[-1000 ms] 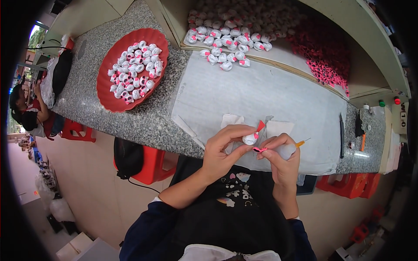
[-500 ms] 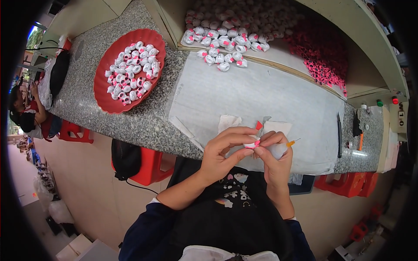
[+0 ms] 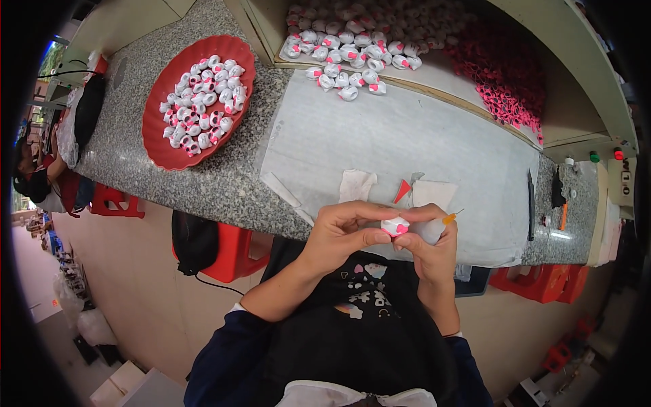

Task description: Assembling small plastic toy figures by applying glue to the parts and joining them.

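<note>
Between both sets of fingertips I hold a small white toy head with pink parts [image 3: 395, 227]. My left hand [image 3: 342, 230] pinches its left side with thumb and fingers. From the right, my right hand [image 3: 430, 241] grips the same piece. Tucked in the right hand is a translucent glue bottle with an orange needle tip [image 3: 432, 231], the needle pointing up and right. White paper [image 3: 420, 139] covers the worktop under the hands. Just beyond them lie a small red piece [image 3: 402, 190] and two folded white cloths [image 3: 357, 186], [image 3: 434, 193].
A red scalloped bowl [image 3: 154, 129] of similar white pieces stands left on the granite counter [image 3: 224, 197]. More white pieces [image 3: 349, 51] and a heap of pink parts [image 3: 508, 102] fill the shelf. Red stools [image 3: 234, 258] stand below. Another person [image 3: 44, 176] sits far left.
The toy head has been turned, so more of its white face shows. Both hands have shifted slightly, uncovering more of the red piece and cloths. The view has moved a little.
</note>
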Tool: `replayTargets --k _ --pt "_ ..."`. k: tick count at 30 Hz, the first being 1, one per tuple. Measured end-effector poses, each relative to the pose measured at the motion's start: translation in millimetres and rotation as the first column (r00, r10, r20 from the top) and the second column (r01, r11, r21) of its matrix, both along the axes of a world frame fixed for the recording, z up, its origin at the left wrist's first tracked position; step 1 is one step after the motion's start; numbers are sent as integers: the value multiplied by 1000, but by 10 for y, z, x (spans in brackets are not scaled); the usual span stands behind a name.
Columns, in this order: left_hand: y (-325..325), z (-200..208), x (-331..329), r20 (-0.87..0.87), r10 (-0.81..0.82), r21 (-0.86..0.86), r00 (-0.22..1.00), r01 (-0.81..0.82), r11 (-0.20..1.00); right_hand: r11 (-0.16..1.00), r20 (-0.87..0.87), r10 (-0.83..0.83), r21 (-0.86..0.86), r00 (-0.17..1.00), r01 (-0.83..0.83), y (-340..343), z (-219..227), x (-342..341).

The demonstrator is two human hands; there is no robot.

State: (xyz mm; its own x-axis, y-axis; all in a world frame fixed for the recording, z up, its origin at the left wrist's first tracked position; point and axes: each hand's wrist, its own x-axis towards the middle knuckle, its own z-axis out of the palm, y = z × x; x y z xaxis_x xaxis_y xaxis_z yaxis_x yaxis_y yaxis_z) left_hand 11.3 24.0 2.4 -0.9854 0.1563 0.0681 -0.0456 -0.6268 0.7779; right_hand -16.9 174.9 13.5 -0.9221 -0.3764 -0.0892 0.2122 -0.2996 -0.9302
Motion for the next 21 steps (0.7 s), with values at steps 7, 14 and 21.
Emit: replayTargets --k 7,14,21 --pt "44 12 8 63 67 -151 996 -57 987 996 67 -64 60 996 60 -30 41 -1" --pt "34 46 13 59 109 -251 992 -91 964 996 13 -67 65 998 66 -55 25 -1" --pt "17 16 55 -133 67 -166 989 -88 982 985 -98 -99 129 990 111 -2 84 142"
